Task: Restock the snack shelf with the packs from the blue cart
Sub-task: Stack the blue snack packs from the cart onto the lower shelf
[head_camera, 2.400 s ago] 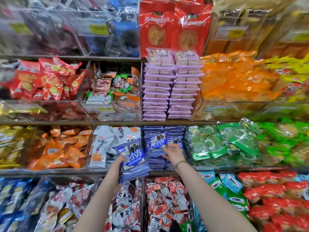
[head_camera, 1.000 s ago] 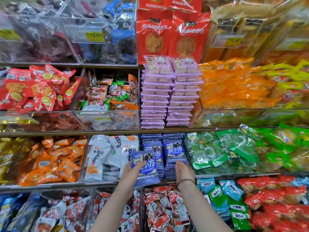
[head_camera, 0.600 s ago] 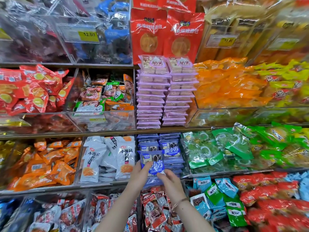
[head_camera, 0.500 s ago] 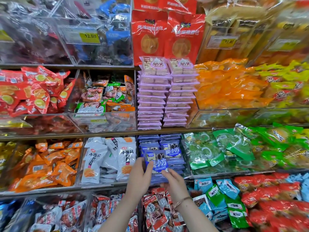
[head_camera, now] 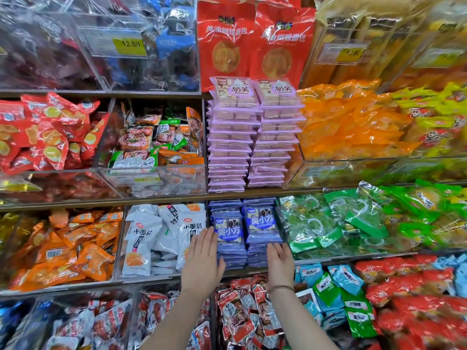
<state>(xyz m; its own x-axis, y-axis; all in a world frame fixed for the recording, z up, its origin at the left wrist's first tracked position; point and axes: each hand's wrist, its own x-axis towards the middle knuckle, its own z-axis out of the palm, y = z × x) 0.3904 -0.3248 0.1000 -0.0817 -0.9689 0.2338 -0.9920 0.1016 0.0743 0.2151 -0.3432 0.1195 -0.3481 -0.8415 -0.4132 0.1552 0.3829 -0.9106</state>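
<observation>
Two stacks of blue packs [head_camera: 261,223] stand side by side on the middle shelf [head_camera: 341,257], beneath two purple stacks [head_camera: 232,137]. The left hand [head_camera: 202,258] lies flat, fingers straight, against the left stack's side. The right hand [head_camera: 280,263], fingers relaxed, touches the right stack's near face.

The packs [head_camera: 228,229] lie in two neat stacks, side by side and touching, in a narrow bay of the shelf [head_camera: 341,258]. Each is blue-violet film with bold white lettering and a picture of dark and pale squares. Both top packs tilt face-forward. The right stack stands slightly higher.
</observation>
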